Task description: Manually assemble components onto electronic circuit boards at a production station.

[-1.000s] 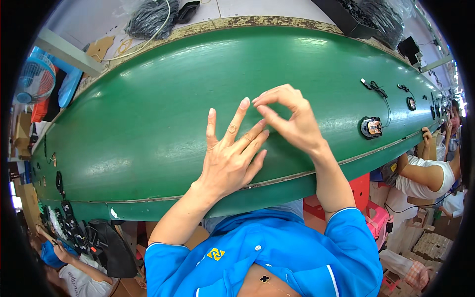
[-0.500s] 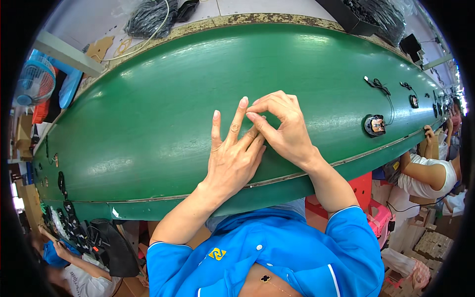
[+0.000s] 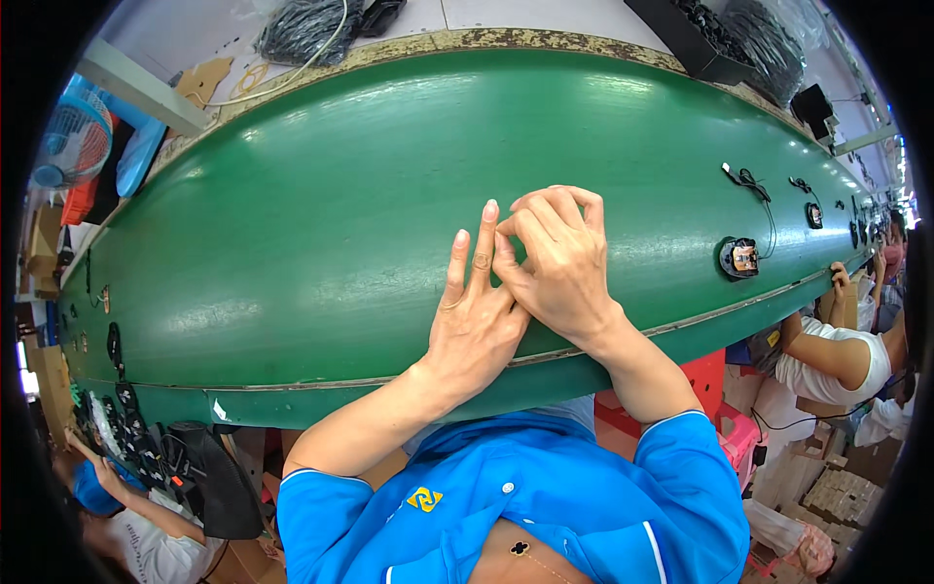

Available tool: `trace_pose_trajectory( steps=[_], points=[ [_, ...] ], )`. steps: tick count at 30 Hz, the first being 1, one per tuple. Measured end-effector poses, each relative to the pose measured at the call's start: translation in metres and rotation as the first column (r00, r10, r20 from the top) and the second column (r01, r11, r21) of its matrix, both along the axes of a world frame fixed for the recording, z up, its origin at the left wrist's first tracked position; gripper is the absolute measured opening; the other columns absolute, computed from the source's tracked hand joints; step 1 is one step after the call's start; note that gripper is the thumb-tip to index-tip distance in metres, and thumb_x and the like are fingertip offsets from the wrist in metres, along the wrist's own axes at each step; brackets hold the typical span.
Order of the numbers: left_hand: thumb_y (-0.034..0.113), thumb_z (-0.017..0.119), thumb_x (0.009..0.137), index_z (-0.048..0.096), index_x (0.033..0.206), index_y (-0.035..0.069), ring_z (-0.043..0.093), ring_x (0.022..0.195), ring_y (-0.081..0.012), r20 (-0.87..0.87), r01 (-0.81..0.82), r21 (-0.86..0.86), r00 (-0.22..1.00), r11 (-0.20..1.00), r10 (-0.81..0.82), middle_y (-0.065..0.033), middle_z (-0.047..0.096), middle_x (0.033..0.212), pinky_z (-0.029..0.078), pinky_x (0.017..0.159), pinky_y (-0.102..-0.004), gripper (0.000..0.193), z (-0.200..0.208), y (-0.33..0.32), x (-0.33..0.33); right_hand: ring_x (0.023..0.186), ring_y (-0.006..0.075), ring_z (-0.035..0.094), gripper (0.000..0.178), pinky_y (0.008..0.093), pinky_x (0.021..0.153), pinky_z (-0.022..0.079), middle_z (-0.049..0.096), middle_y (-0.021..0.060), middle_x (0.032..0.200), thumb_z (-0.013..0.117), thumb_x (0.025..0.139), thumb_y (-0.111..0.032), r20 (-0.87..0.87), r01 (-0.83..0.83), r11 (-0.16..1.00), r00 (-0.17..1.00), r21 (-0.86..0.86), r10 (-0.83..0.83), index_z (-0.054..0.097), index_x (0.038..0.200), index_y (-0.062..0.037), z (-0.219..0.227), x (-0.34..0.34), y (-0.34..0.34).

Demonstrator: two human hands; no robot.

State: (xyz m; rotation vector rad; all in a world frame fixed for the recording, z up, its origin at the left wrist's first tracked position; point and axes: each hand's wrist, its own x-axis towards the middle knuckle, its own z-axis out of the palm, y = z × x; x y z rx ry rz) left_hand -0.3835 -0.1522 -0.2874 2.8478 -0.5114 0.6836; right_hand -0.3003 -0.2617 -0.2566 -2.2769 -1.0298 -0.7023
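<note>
The belt (image 3: pixel 321 214) was plain green, streaked with whitish shine. Along its far edge ran a ledge (image 3: pixel 506 39) mottled cream and brown. On the belt's right part lay a black-rimmed device (image 3: pixel 744 258), copper-coloured inside. Beyond the belt's far left edge stood a light-blue fan (image 3: pixel 70 146). By its near edge was a bright blue, white-trimmed shirt (image 3: pixel 584 477) bearing a yellow emblem (image 3: pixel 424 498).

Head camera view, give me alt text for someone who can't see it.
A person's right hand, fingers curled, overlaps their left hand over a long green work surface. Toward the right lies a black device with a cable; the person wears a blue shirt.
</note>
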Motion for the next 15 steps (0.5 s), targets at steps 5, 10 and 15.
trace_pose_trajectory(
  steps=[5, 10, 15],
  points=[
    [0.015, 0.069, 0.08, 0.073, 0.108, 0.005, 0.03, 0.147, -0.0495, 0.015, -0.013, -0.013, 1.0, 1.0, 0.013, -0.0172, 0.067, 0.126, 0.003, 0.122, -0.0638, 0.03, -0.002, 0.002, 0.001, 0.088, 0.0199, 0.059, 0.013, 0.0387, 0.094, 0.039, 0.065, 0.0026, 0.09, 0.072, 0.074, -0.006, -0.028, -0.062, 0.996, 0.998, 0.057, 0.063, 0.062, 0.081, -0.01, -0.004, 0.001, 0.0],
    [0.015, 0.069, 0.082, 0.073, 0.11, 0.006, 0.028, 0.149, -0.0475, 0.032, 0.005, -0.095, 0.999, 0.996, -0.002, -0.0105, 0.067, 0.129, 0.003, 0.121, -0.0637, 0.03, -0.005, 0.005, 0.003, 0.089, 0.0197, 0.059, 0.013, 0.0384, 0.095, 0.038, 0.065, 0.0029, 0.09, 0.072, 0.074, -0.004, -0.09, -0.108, 0.986, 0.989, 0.13, 0.12, 0.063, 0.083, -0.0098, -0.005, 0.001, -0.003],
    [0.013, 0.068, 0.083, 0.073, 0.113, 0.009, 0.026, 0.151, -0.0449, -0.007, 0.03, -0.193, 0.999, 0.981, -0.032, -0.006, 0.065, 0.134, 0.007, 0.122, -0.0643, 0.031, 0.006, 0.008, 0.002, 0.092, 0.0192, 0.06, 0.012, 0.0368, 0.095, 0.038, 0.066, 0.0032, 0.09, 0.071, 0.078, -0.003, -0.196, -0.108, 0.971, 0.969, 0.213, 0.151, 0.064, 0.087, -0.0084, -0.004, 0.004, -0.007]
  ],
)
